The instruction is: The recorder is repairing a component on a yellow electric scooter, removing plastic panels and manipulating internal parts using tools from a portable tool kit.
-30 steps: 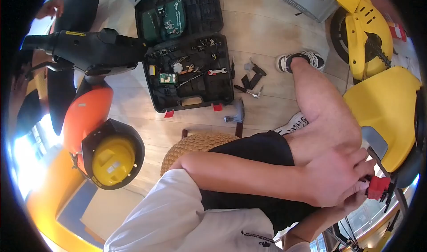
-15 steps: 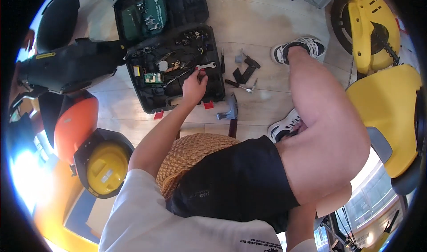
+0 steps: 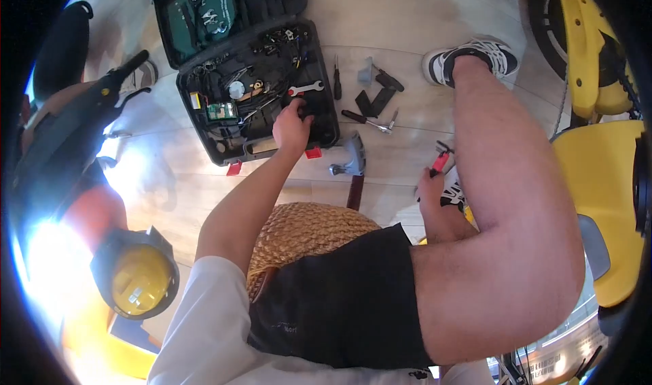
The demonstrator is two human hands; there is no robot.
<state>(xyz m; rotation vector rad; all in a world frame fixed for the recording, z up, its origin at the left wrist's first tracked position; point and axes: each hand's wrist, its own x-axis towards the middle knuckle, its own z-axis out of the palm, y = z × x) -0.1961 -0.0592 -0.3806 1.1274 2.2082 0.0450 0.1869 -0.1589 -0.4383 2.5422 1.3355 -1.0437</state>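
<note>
My left hand (image 3: 292, 128) reaches into the open black tool case (image 3: 221, 155). Its fingers curl around a dark spot that I cannot make out, just below a silver open-end wrench (image 3: 312, 87). Cables, a green circuit board (image 3: 222, 111) and a round white part (image 3: 236, 89) lie in the same case. Beside my right shoe, my right hand (image 3: 430, 189) comes out from under the raised leg. It is closed on a red-handled tool (image 3: 440, 162) with a dark metal head; its exact kind does not show.
Right of the case lie a screwdriver (image 3: 337, 79), a second screwdriver (image 3: 363, 120), an angular black part (image 3: 375, 103) and a hammer (image 3: 350, 159). I sit on a woven stool (image 3: 305, 229). Yellow equipment (image 3: 604, 174) stands at right; a black machine (image 3: 61, 133) is at left.
My right hand has come into view, holding the red-handled tool. My left hand is still in the case, a little lower against the wrench. The whole view has shifted slightly.
</note>
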